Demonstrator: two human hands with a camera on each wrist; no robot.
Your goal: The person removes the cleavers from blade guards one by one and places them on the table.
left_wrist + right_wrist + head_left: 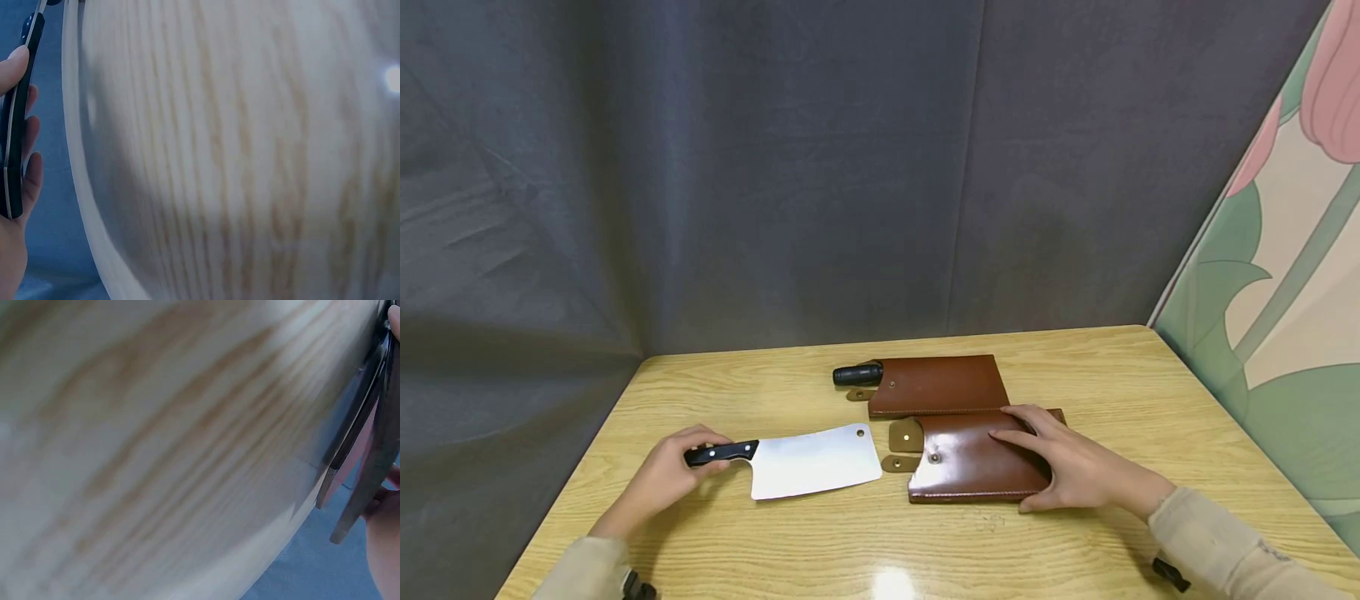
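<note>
Head view: left hand (664, 477) fingers curled round cleaver (797, 461) handle, right hand (1070, 462) fingers flat on sheath (970, 467).

I am looking down and forward from the head camera, taking in the whole wooden table (865, 533) against a dark curtain (700, 167), from a moderate distance. My left wrist camera is sitting very close to the tabletop, blurring its grain, catching the cleaver (805, 461) handle at the frame's left edge. My right wrist camera is equally close, sharing the table and the brown sheath (977, 467) edge.
</note>
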